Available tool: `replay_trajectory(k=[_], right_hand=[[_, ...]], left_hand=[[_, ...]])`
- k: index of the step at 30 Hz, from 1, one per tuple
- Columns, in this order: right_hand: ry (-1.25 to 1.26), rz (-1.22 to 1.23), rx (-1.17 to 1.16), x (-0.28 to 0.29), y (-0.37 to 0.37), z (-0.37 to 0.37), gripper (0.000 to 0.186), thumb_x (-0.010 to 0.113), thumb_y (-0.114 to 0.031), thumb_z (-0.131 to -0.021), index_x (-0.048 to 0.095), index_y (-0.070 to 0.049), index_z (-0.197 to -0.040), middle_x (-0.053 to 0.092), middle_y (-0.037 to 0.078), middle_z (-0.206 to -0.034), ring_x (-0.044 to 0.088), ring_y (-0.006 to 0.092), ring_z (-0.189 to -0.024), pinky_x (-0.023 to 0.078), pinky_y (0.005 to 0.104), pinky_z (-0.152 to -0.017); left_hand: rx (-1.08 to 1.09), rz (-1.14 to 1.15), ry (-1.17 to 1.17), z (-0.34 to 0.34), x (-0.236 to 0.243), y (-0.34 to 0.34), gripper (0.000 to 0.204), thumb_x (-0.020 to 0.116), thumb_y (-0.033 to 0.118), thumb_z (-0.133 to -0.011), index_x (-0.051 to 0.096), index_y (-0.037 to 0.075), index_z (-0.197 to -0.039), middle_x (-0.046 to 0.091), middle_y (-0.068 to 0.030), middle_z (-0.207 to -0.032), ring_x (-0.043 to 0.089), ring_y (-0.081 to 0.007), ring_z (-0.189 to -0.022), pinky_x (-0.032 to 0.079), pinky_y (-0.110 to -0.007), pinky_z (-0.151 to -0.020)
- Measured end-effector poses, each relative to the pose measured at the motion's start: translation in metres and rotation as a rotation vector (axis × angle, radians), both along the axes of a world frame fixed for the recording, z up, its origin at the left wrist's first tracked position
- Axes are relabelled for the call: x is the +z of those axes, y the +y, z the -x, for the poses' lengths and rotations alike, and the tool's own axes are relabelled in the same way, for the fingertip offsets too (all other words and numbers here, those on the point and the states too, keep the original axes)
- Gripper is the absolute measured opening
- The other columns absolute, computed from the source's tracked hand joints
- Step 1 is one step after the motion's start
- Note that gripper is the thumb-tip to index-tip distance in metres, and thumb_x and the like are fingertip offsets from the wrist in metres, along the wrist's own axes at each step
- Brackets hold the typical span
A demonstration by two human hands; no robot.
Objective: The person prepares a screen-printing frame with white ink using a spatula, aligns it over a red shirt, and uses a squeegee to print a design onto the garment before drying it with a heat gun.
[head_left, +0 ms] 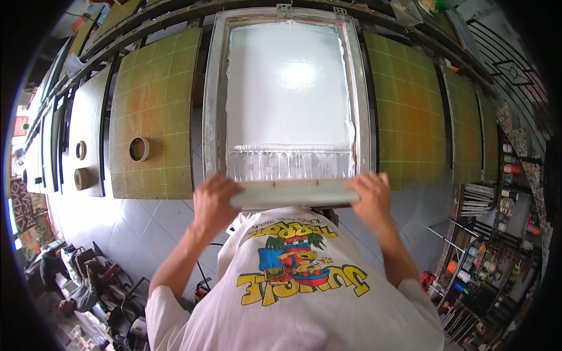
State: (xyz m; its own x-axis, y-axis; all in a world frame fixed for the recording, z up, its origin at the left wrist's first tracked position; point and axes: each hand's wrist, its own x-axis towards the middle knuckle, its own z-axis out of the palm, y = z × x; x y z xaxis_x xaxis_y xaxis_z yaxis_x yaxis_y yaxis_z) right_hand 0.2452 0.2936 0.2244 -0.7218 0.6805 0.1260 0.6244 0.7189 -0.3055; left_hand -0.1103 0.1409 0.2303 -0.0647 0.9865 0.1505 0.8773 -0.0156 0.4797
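A wide squeegee (294, 193) spans the near end of a screen printing frame (215, 105), held level in both hands. My left hand (214, 200) is closed round its left end, and my right hand (372, 196) grips the right end. Slight blur smears the squeegee. Glossy white ink (284, 88) covers most of the mesh inside the frame. Toward me the ink stops at a ridge, and below it thin white streaks run over a greyer strip of mesh (263, 169). Hinge clamps (285, 10) sit at the frame's far edge.
Olive-green boards with grid lines flank the frame, a left board (158, 64) and a right board (407, 82). A tape roll (146, 149) lies on the left one; more rolls lie on a white board (93, 111) beyond. Shelves of containers (468, 275) stand right; clutter (88, 281) lies lower left.
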Motion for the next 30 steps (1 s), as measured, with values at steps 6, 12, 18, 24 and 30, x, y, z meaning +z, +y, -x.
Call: replay_trajectory(k=[6, 12, 18, 24, 30], right_hand=[[0.133, -0.189, -0.065, -0.052, -0.055, -0.008, 0.015, 0.069, -0.008, -0.082, 0.075, -0.011, -0.095, 0.072, 0.002, -0.096, 0.059, 0.0202, -0.077, 0.04, 0.036, -0.071], [0.097, -0.15, -0.094, -0.054, 0.009, 0.017, 0.026, 0.069, 0.002, -0.072, 0.075, -0.011, -0.093, 0.069, 0.001, -0.091, 0.059, 0.0234, -0.082, 0.04, 0.0383, -0.074], [0.031, -0.009, 0.0, -0.009, -0.008, 0.0, 0.03, 0.067, 0.004, -0.069, 0.075, -0.013, -0.092, 0.064, 0.0, -0.085, 0.059, 0.0214, -0.084, 0.038, 0.0382, -0.078], [0.129, -0.256, -0.12, -0.07, -0.046, -0.003, 0.016, 0.069, -0.01, -0.083, 0.076, -0.011, -0.098, 0.072, -0.001, -0.097, 0.061, 0.0202, -0.081, 0.045, 0.0363, -0.074], [0.077, -0.093, -0.023, -0.014, -0.014, 0.007, 0.021, 0.069, -0.001, -0.075, 0.075, -0.011, -0.092, 0.071, -0.001, -0.092, 0.062, 0.0196, -0.083, 0.039, 0.0369, -0.077]], left_hand=[[0.008, -0.156, 0.068, -0.02, -0.062, -0.057, 0.034, 0.078, 0.006, -0.059, 0.076, 0.012, -0.093, 0.075, 0.0029, -0.1, 0.06, -0.017, -0.078, 0.047, -0.033, -0.069], [0.069, -0.131, 0.061, 0.009, -0.061, 0.008, 0.033, 0.082, 0.009, -0.058, 0.077, 0.012, -0.09, 0.073, 0.0018, -0.092, 0.064, -0.0202, -0.081, 0.053, -0.036, -0.071], [0.003, 0.005, -0.004, -0.002, -0.023, -0.017, 0.033, 0.086, 0.009, -0.054, 0.075, 0.011, -0.085, 0.073, -0.0023, -0.092, 0.065, -0.0223, -0.084, 0.056, -0.036, -0.073], [0.044, -0.245, 0.147, -0.022, -0.082, -0.054, 0.041, 0.085, 0.017, -0.058, 0.077, 0.014, -0.098, 0.075, 0.0031, -0.102, 0.06, -0.0176, -0.081, 0.047, -0.034, -0.069], [0.03, -0.105, 0.013, -0.006, -0.026, -0.02, 0.034, 0.08, 0.0, -0.054, 0.075, 0.009, -0.086, 0.075, 0.0, -0.089, 0.06, -0.0192, -0.072, 0.05, -0.035, -0.065]])
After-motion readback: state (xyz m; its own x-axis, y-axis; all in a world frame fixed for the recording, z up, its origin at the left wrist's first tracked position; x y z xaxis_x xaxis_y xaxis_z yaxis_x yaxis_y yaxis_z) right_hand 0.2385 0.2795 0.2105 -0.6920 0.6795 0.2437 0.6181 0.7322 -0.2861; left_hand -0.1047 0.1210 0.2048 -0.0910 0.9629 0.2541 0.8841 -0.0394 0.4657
